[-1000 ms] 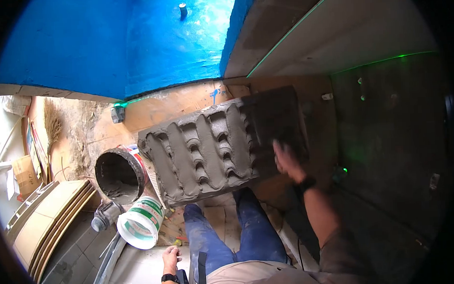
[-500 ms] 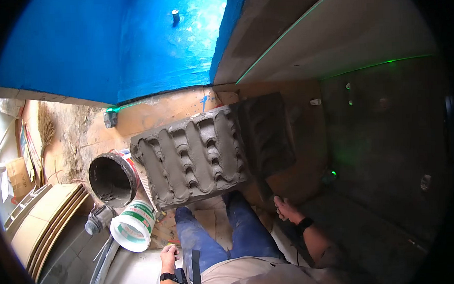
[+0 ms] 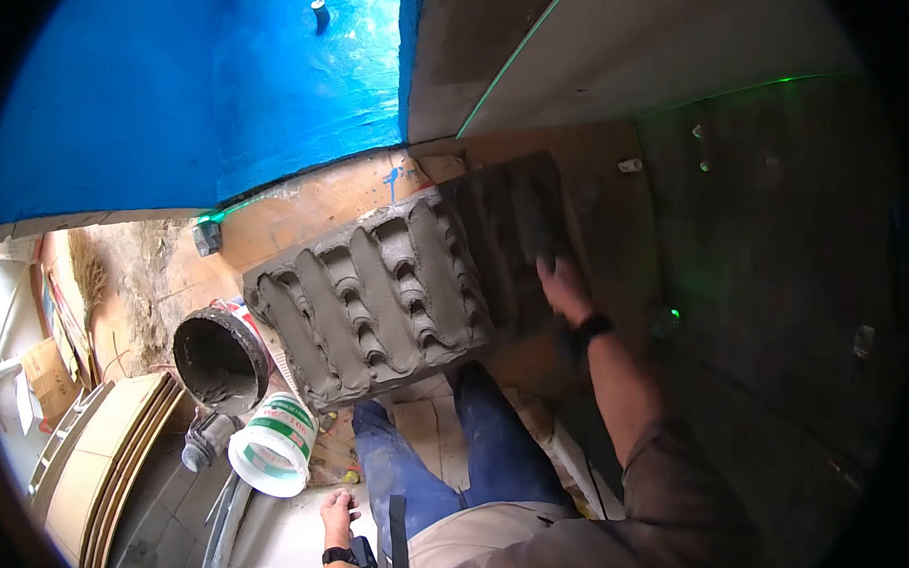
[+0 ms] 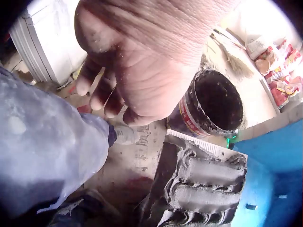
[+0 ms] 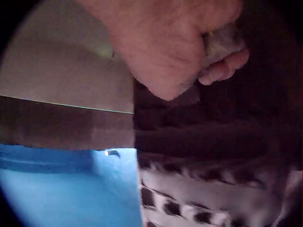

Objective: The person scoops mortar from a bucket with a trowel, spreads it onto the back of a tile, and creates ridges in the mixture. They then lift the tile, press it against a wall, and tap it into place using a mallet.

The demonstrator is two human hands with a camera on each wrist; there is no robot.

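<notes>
Grey mortar in thick ridges covers a rectangular slab (image 3: 375, 297), whose right part lies in deep shade. Over that shaded part, my right hand (image 3: 567, 292) grips the handle of a dark trowel (image 3: 535, 226); the blade's outline is hard to make out. In the right wrist view, the fingers of my right hand (image 5: 165, 42) curl round a grey handle (image 5: 222, 46). Down beside the left thigh, my left hand (image 3: 337, 515) hangs with loosely bent fingers and holds nothing; in the left wrist view, the left hand (image 4: 142, 56) is also empty, palm showing.
Left of the slab stand a mortar-smeared bucket (image 3: 220, 360) and a tilted white-green bucket (image 3: 273, 446). Curved boards (image 3: 110, 466) lean at the far left, near a straw broom (image 3: 86, 267). Behind the slab rises a blue wall (image 3: 298, 99), with a small device (image 3: 208, 238) at its foot.
From beside the slab's near edge, my right hand has moved up and away over its shaded part with the trowel. My left hand stays low by the thigh. The head view has shifted slightly.
</notes>
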